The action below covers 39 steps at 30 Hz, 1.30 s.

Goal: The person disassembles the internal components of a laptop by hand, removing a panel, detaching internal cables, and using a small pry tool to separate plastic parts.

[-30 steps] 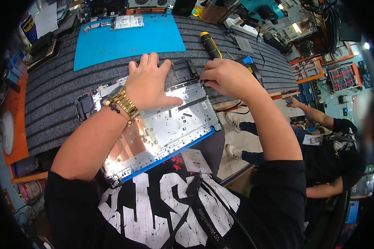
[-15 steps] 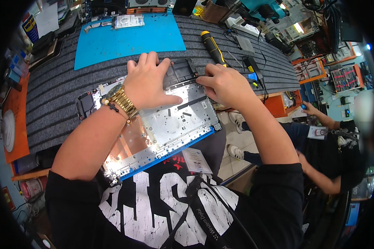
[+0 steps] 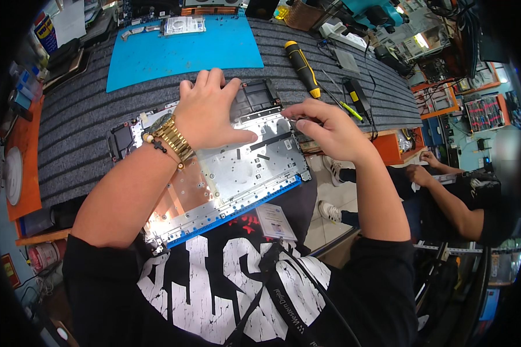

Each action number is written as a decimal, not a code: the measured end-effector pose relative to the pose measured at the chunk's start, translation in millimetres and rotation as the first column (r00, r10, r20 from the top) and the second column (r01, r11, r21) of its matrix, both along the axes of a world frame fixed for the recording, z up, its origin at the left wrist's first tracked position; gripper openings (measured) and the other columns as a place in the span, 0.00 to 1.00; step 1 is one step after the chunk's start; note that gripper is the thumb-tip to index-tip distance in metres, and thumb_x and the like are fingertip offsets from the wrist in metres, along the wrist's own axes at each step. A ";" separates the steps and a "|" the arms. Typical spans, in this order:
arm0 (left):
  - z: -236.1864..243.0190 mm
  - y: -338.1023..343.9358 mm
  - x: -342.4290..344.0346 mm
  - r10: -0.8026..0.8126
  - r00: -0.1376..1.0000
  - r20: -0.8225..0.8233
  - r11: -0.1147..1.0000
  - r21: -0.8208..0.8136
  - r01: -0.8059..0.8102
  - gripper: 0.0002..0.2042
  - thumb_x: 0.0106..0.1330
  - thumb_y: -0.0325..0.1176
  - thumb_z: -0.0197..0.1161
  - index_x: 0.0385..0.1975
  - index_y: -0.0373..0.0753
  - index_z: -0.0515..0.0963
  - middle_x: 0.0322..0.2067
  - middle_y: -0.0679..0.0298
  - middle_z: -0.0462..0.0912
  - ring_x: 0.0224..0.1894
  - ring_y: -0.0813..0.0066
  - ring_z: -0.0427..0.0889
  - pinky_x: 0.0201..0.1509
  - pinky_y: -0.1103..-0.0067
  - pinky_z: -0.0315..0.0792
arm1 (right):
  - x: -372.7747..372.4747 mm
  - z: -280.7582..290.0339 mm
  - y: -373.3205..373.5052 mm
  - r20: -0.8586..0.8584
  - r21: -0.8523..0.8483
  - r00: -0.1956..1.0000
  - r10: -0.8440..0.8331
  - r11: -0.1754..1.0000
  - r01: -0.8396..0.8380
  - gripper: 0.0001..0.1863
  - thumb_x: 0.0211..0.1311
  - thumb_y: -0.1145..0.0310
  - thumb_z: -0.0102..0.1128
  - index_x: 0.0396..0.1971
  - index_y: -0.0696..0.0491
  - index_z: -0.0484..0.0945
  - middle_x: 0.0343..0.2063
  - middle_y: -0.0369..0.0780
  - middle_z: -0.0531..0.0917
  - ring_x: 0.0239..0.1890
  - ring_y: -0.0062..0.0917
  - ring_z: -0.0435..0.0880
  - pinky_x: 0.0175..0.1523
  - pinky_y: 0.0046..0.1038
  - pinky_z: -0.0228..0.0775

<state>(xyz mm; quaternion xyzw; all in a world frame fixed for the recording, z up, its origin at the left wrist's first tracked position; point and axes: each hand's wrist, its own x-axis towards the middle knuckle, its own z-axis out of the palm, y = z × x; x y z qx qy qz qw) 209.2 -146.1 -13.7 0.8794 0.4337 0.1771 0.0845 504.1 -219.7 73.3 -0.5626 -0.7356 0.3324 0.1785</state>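
Note:
A bare silver laptop chassis (image 3: 226, 168), with a copper-toned area and a blue strip along its near edge, lies tilted across the bench's front edge and over my lap. My left hand (image 3: 209, 118) rests on it with fingers and thumb spread, pressing its upper middle. At the chassis's upper right corner, beside a black plastic frame (image 3: 255, 95), my right hand (image 3: 327, 128) has its thumb and index finger brought together. Whatever is between those fingertips is too small to make out.
Beyond the chassis lie a blue mat (image 3: 185, 55) with a metal drive (image 3: 184, 25), a yellow-black screwdriver (image 3: 302, 68), a yellow-green pen-like tool (image 3: 351, 111) and a black adapter (image 3: 358, 95). At the right, another person's hands (image 3: 422, 172) are near their waist.
My right hand has shifted slightly right and down, its fingers loosening from the corner. A blue piece near the adapter no longer shows. The other person's hands have come together.

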 end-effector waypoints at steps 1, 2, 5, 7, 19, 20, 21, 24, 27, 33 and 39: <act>0.0 -0.1 0.1 0.003 1.000 -0.009 1.000 0.000 -0.003 0.59 0.50 0.74 0.83 0.78 0.38 0.80 0.59 0.53 0.77 0.66 0.55 0.74 0.65 0.58 0.66 | 0.5 -1.3 -2.4 -0.054 -0.047 0.998 -0.021 0.999 0.018 0.17 0.76 0.74 0.70 0.61 0.59 0.91 0.46 0.37 0.88 0.50 0.20 0.85 0.57 0.30 0.79; -0.1 -0.3 0.0 0.003 1.000 -0.004 1.000 -0.001 -0.003 0.59 0.50 0.74 0.83 0.78 0.38 0.80 0.59 0.53 0.77 0.66 0.55 0.74 0.65 0.58 0.66 | 0.4 -3.3 -4.5 -0.070 -0.049 0.997 -0.039 0.998 0.035 0.17 0.77 0.71 0.70 0.60 0.59 0.91 0.47 0.39 0.89 0.49 0.22 0.87 0.56 0.31 0.80; -0.1 -0.3 0.1 0.003 1.000 -0.009 1.000 -0.010 -0.004 0.59 0.50 0.75 0.83 0.78 0.38 0.80 0.59 0.53 0.77 0.66 0.55 0.74 0.66 0.58 0.66 | -0.1 -7.6 -8.1 -0.071 -0.023 0.996 -0.060 0.998 0.058 0.16 0.78 0.65 0.69 0.57 0.58 0.91 0.46 0.43 0.92 0.44 0.25 0.90 0.52 0.31 0.83; -0.5 -0.2 0.1 0.004 1.000 -0.008 1.000 -0.003 -0.004 0.59 0.50 0.75 0.82 0.78 0.37 0.80 0.59 0.53 0.77 0.66 0.55 0.74 0.66 0.58 0.66 | -0.3 -7.8 -8.1 0.022 -0.022 0.997 -0.074 0.997 0.075 0.15 0.78 0.66 0.70 0.55 0.59 0.91 0.41 0.41 0.92 0.40 0.23 0.89 0.49 0.31 0.82; -1.6 0.3 0.6 0.004 1.000 -0.008 1.000 -0.008 -0.004 0.58 0.50 0.75 0.83 0.79 0.42 0.80 0.59 0.54 0.77 0.67 0.55 0.74 0.66 0.57 0.67 | -29.4 -8.8 -7.9 0.094 -0.078 0.972 -0.218 0.971 0.225 0.09 0.70 0.68 0.80 0.41 0.57 0.88 0.32 0.32 0.87 0.33 0.17 0.81 0.41 0.28 0.75; -1.3 0.3 0.5 0.005 1.000 -0.010 1.000 -0.007 -0.005 0.58 0.50 0.75 0.83 0.79 0.42 0.80 0.59 0.54 0.77 0.67 0.55 0.74 0.66 0.57 0.67 | -29.4 -7.9 -7.2 0.121 -0.085 0.964 -0.236 0.965 0.246 0.10 0.71 0.67 0.80 0.42 0.57 0.88 0.32 0.34 0.88 0.33 0.18 0.82 0.40 0.29 0.77; -1.1 0.1 0.6 0.006 1.000 -0.013 1.000 -0.006 -0.006 0.58 0.50 0.74 0.83 0.79 0.42 0.80 0.59 0.54 0.77 0.67 0.55 0.74 0.66 0.56 0.67 | -27.9 -7.0 -6.0 0.136 -0.086 0.961 -0.240 0.964 0.253 0.11 0.71 0.67 0.80 0.42 0.57 0.87 0.32 0.35 0.88 0.33 0.19 0.84 0.39 0.30 0.78; -0.8 -0.7 0.8 0.008 1.000 -0.013 1.000 -0.006 -0.008 0.58 0.50 0.74 0.83 0.79 0.42 0.80 0.59 0.54 0.77 0.67 0.55 0.74 0.66 0.56 0.67 | -19.7 -10.6 -4.9 0.093 -0.008 0.966 -0.242 0.970 0.244 0.14 0.71 0.65 0.79 0.47 0.57 0.86 0.35 0.37 0.89 0.36 0.20 0.86 0.43 0.32 0.81; -1.2 -1.0 0.5 0.009 1.000 -0.009 1.000 -0.003 -0.009 0.58 0.50 0.74 0.83 0.79 0.42 0.80 0.59 0.53 0.77 0.67 0.54 0.74 0.66 0.56 0.67 | -7.1 -18.8 -4.2 -0.091 -0.013 0.961 -0.262 0.965 0.261 0.17 0.72 0.65 0.78 0.53 0.56 0.84 0.40 0.39 0.88 0.41 0.22 0.85 0.51 0.32 0.81; -0.8 -1.0 0.0 0.002 1.000 0.004 1.000 0.006 -0.003 0.58 0.50 0.75 0.84 0.78 0.40 0.80 0.59 0.53 0.77 0.67 0.54 0.74 0.67 0.56 0.67 | 8.9 -23.6 -8.6 -0.073 0.040 0.979 -0.189 0.980 0.193 0.18 0.77 0.73 0.72 0.63 0.57 0.83 0.49 0.41 0.88 0.51 0.26 0.88 0.57 0.32 0.81; -0.2 -2.3 -0.5 0.001 1.000 0.002 1.000 0.021 -0.001 0.59 0.49 0.74 0.85 0.79 0.40 0.80 0.60 0.53 0.77 0.67 0.54 0.74 0.67 0.58 0.66 | -1.8 -26.5 -20.8 0.151 0.224 0.985 -0.087 0.973 0.052 0.17 0.75 0.73 0.73 0.61 0.57 0.90 0.54 0.48 0.92 0.57 0.47 0.93 0.63 0.42 0.84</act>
